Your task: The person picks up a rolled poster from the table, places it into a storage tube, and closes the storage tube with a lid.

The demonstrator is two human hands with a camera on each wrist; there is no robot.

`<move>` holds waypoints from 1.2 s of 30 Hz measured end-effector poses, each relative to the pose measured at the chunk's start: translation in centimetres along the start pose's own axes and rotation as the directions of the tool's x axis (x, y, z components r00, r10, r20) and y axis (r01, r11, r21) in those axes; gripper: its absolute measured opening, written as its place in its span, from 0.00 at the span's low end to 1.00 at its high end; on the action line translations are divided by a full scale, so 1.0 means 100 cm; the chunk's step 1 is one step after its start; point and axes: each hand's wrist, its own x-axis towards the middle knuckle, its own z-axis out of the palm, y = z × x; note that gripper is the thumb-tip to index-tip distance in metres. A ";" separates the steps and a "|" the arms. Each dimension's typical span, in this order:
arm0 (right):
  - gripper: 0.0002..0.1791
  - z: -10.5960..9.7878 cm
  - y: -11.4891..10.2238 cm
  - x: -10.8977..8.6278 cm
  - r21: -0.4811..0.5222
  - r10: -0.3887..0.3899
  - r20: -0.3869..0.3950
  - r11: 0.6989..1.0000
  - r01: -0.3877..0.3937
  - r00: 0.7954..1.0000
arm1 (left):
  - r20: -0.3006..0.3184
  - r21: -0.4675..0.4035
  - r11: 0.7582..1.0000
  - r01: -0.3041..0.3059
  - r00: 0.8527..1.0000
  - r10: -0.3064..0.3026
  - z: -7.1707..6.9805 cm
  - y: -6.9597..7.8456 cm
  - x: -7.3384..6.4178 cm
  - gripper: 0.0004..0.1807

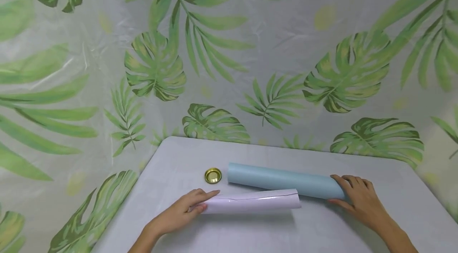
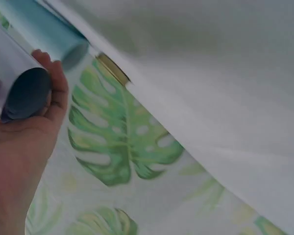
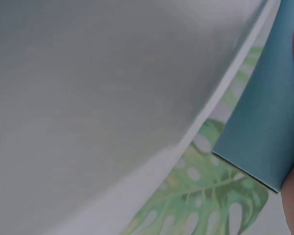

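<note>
My left hand (image 1: 186, 207) grips the left end of a glossy pale-lilac rolled sheet (image 1: 250, 202), thumb and fingers curled round it. The roll is held above the table, its long edge showing along the top. In the left wrist view its open end shows a dark, hollow inside. Behind it, partly overlapped by it, is a light blue roll (image 1: 279, 177), lying slantwise. My right hand (image 1: 363, 201) holds the blue roll's right end, thumb in front and fingers over the far side. The right wrist view shows the blue roll's end edge close up.
A small round gold lid-like dish (image 1: 213, 175) sits on the white table (image 1: 200, 151), just left of the blue roll's left end. Behind the table hangs a sheet (image 1: 279, 54) printed with green leaves. The table's back edge runs along this sheet.
</note>
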 end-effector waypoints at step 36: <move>0.53 -0.055 0.001 -0.024 -0.035 0.039 -0.227 0.998 -0.048 0.973 | -0.321 -0.368 0.922 0.123 0.913 -0.250 -0.088 -0.082 -0.054 0.21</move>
